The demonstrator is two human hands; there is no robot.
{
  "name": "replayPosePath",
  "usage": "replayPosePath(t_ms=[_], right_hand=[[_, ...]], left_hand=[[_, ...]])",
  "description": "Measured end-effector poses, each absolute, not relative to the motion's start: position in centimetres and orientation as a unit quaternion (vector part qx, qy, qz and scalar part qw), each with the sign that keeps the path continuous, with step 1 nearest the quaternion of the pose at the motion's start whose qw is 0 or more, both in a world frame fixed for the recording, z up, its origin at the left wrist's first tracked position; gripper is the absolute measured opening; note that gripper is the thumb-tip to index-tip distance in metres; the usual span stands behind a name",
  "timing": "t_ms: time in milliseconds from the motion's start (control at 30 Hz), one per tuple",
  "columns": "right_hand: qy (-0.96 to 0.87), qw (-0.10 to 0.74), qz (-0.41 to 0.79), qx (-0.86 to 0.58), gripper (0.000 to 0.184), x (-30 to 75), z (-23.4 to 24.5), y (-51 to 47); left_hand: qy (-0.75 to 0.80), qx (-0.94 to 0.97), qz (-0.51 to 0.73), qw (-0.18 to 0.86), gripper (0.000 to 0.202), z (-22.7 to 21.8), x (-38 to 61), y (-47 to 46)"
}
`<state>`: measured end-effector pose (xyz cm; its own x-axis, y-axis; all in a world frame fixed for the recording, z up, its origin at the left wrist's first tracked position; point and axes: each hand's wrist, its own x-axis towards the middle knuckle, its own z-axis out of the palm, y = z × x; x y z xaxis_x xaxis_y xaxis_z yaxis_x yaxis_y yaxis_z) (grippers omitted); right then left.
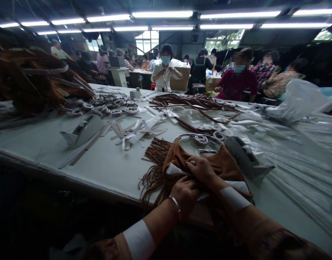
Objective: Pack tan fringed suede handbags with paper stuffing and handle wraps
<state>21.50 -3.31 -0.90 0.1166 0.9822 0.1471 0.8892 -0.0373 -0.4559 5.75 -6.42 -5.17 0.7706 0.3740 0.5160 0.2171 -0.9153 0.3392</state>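
A brown suede-like handbag (179, 155) with long fringe (155, 162) lies at the table's near edge, white paper showing in its opening. My right hand (202, 169) is closed on the upper part of the bag, its thumb and fingers pinching the brown material. Lower and closer to me, my left hand (185, 193) has its fingers curled over the near side of the bag; the fingertips are partly hidden. Wrapped strap coils (201, 138) sit just beyond the bag's curved top. White bands circle both my forearms.
A grey tape dispenser (243, 159) stands right of the bag; another tape dispenser (83, 130) is left. Paper strips (140, 131), brown straps (198, 104) and wrapped coils (111, 104) cover the table (100, 173). A brown pile (41, 79) rises far left; clear plastic (298, 101) lies right. People work beyond.
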Motion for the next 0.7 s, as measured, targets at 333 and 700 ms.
replayPosePath(t_ms=[333,700], right_hand=[[-0.664,0.089,0.051,-0.741,0.022,19.7,0.2,-5.8],[-0.666,0.025,0.032,-0.745,0.014,21.2,0.4,-5.4]], left_hand=[[0.165,0.928,0.316,0.108,0.017,-5.4,6.0,-6.4],[0.161,0.93,0.313,0.105,0.018,-5.0,5.8,-6.4]])
